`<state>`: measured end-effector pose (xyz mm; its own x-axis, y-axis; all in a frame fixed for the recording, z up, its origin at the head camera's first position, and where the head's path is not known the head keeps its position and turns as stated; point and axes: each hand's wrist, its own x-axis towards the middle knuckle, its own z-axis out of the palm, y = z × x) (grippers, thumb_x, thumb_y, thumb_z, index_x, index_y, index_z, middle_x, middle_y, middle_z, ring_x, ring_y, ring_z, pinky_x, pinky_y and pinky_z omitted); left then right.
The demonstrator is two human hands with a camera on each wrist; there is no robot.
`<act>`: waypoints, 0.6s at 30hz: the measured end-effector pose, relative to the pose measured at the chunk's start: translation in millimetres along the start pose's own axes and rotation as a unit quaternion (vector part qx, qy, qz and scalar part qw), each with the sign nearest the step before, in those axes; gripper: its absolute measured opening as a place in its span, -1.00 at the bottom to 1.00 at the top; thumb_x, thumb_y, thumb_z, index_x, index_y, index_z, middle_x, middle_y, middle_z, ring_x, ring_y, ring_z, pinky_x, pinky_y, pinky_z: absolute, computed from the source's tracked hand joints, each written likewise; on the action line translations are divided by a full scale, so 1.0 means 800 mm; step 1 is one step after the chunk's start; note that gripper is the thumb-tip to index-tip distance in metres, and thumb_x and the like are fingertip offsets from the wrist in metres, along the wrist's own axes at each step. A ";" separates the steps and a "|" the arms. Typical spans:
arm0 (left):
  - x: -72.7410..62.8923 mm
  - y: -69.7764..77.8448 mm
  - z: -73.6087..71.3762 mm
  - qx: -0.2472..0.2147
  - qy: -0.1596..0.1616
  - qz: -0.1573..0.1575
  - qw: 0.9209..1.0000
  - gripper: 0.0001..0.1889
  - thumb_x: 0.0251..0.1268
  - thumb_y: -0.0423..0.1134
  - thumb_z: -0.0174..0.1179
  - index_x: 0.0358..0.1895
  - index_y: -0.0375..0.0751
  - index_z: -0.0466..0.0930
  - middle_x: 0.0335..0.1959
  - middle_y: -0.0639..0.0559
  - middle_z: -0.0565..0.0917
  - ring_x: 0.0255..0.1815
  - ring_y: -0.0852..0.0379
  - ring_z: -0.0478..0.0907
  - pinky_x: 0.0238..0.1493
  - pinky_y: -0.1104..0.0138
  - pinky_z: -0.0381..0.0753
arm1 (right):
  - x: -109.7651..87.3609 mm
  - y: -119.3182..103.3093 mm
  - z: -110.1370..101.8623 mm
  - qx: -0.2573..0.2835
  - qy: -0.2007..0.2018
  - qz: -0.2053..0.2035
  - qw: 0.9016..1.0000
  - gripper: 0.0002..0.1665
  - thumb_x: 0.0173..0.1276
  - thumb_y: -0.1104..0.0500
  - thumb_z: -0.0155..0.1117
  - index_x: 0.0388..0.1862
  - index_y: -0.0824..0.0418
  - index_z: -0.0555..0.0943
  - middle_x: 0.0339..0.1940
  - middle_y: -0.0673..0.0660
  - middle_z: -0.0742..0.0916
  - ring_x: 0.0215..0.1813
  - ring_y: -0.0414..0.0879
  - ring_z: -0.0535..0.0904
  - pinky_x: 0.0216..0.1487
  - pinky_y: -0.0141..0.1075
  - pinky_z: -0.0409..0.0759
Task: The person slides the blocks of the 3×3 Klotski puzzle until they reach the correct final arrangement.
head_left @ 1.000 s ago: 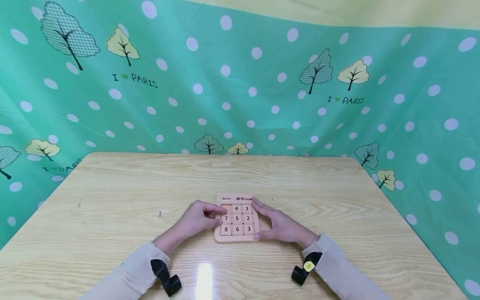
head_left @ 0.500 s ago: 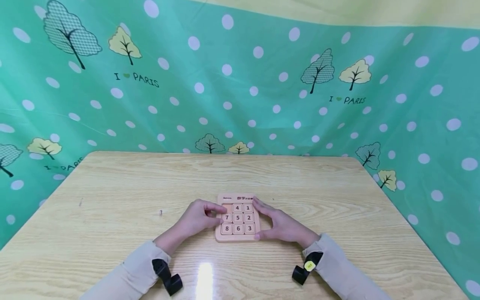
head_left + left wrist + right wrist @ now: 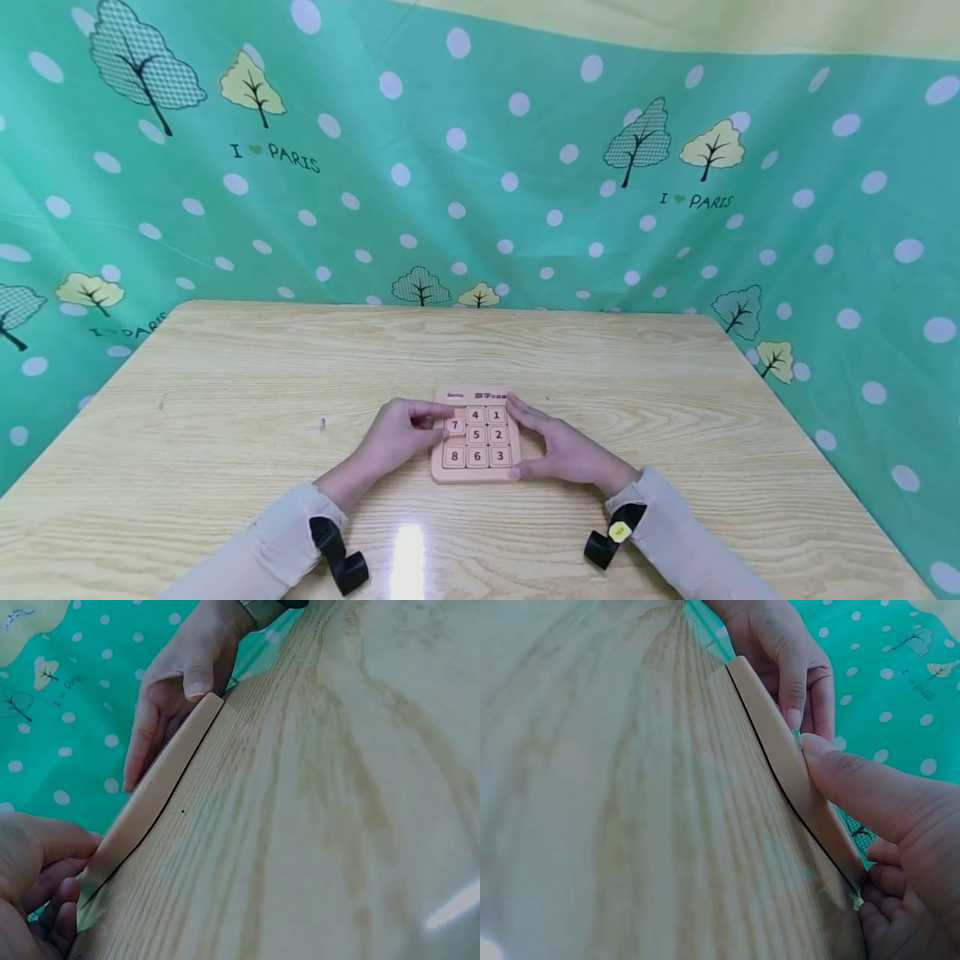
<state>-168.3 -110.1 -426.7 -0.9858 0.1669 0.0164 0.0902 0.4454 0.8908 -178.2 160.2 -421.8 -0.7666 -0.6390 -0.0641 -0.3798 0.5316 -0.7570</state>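
A pinkish number slide puzzle (image 3: 475, 476) lies flat on the table, its tiles numbered 1 to 8 in a square frame. My left hand (image 3: 396, 432) pinches the 7 tile (image 3: 454, 426) between thumb and index finger at the left column. That tile sits partway between the top and middle rows, with bare slots above and below it. On the other side, my right hand (image 3: 564, 452) holds the frame's right edge, fingers at the top corner and thumb at the lower corner. Both wrist views show only the frame's side (image 3: 161, 776), hiding the tiles.
The light wood table (image 3: 247, 375) extends around the puzzle on every side. Behind it hangs a green dotted cloth (image 3: 525, 217) with printed trees. Black straps with small cameras (image 3: 600, 550) sit on both wrists.
The 7 tile has slid up from the middle row toward the top left slot, with my left thumb and finger moving along. My right hand stays on the frame.
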 end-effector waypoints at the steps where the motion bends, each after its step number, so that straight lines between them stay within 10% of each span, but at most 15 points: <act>1: 0.001 0.000 0.001 0.001 0.005 0.001 1.000 -0.72 -0.02 -0.39 0.35 -0.16 -0.11 0.72 -0.47 0.11 0.61 -0.44 0.17 0.42 -0.43 0.42 0.44 | 0.000 0.000 0.000 0.002 0.000 0.002 1.000 0.14 0.07 -0.14 0.43 0.50 0.15 0.04 0.55 0.01 0.00 0.53 0.02 -0.14 0.45 -0.01 -0.10; 18: 0.008 0.004 0.008 -0.010 0.043 0.010 0.999 -0.72 -0.05 -0.47 0.34 -0.19 -0.17 0.72 -0.25 0.00 0.72 -0.47 0.18 0.41 -0.45 0.44 0.41 | 0.000 0.000 0.000 -0.003 0.004 -0.005 1.000 0.15 0.06 -0.15 0.43 0.49 0.17 0.05 0.55 0.03 0.01 0.53 0.02 -0.13 0.45 -0.03 -0.09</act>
<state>-173.6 -102.1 -426.7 -0.9924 0.0986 0.0731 0.1085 0.4257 0.8984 -178.0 160.4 -422.2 -0.7666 -0.6400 -0.0518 -0.3909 0.5293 -0.7530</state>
